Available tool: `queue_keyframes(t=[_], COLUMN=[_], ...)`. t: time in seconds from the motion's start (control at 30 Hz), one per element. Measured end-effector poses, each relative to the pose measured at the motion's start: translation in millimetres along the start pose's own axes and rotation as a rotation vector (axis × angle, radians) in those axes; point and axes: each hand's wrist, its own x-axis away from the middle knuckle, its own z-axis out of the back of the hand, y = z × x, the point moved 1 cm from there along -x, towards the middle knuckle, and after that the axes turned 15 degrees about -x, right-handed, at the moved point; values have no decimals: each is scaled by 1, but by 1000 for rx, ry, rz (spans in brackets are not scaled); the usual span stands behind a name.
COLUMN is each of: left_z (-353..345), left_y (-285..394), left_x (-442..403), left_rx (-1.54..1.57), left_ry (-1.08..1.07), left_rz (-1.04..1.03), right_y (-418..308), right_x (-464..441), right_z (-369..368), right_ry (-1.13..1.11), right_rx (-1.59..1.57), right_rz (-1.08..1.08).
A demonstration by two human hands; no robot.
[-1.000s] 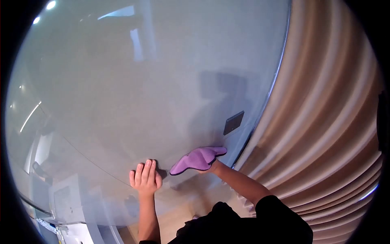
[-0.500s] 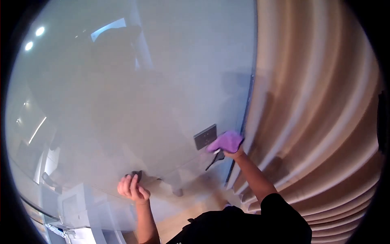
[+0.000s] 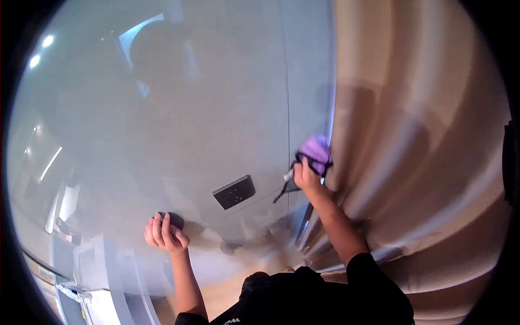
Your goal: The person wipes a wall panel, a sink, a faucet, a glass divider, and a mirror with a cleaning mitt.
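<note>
A purple cloth with black edging [image 3: 316, 154] is bunched in my right hand [image 3: 307, 174], near the right edge of the glossy grey wall panel [image 3: 206, 108]. A dark strap-like piece hangs from it to the left. My left hand [image 3: 167, 234] is raised in front of the panel at the lower left, fingers bent but apart, with nothing seen in it. A dark patch lies just behind its fingertips. Between the two hands, a dark rectangular switch plate [image 3: 234, 192] sits on the panel.
Beige pleated curtain folds [image 3: 401, 179] fill the right side, beside the panel's edge. White cabinet-like furniture [image 3: 103, 303] stands at the lower left. A wooden floor [image 3: 222, 298] shows at the bottom. Lights and shapes reflect in the panel.
My right hand has moved the purple cloth right and upward, past the switch plate. The cloth was spread and is now bunched. My left hand has shifted left. The camera view has also shifted.
</note>
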Motion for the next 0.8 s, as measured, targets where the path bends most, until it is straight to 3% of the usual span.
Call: queue_keyframes(t=[0.03,0.1,0.17,0.2,0.23,0.3,0.37,0.43,0.47,0.53,0.6,0.63,0.7,0.77,0.8], left_z=[2,1,-1,-1,1,5,3,2,0,1,1,2,2,3,1], left_y=[2,-1,-1,-1,-1,-1,1,7,5,0,-2,-4,-6,-4,-2], left_x=[-2,-2,-1,0,1,2,3,13,18,19,21,23,26,27,27], left_rx=[-12,-53,-62,-62,-62,-41,-19,-29,-23,-8,8,9,-31,-34,-36], left_ry=[-13,-15,-5,-13,-24,-52,-54,-123,-126,-133,-153,-161,-188,-188,-173], left_rz=[1,4,6,0,0,7,12,45,24,19,2,-1,-39,-30,-25], right_y=[-17,-42,-36,-39,-44,-54,-27,-20,-17,-21,-8,9,-17,-1,-14], right_x=[-46,-113,-117,-119,-111,-73,26,97,100,88,48,48,-29,-28,-35], right_z=[15,31,34,42,39,19,-23,-29,-26,-22,-26,-42,-1,-12,-2], right_ry=[58,124,127,36,24,181,69,-177,-175,-159,15,51,35,23,61], right_rx=[-9,-111,-273,-198,-203,-374,-203,-75,-76,-91,-58,-69,-393,-407,-357], right_rz=[110,111,83,110,112,-213,-281,-134,-131,-53,47,-71,-415,-395,-280])
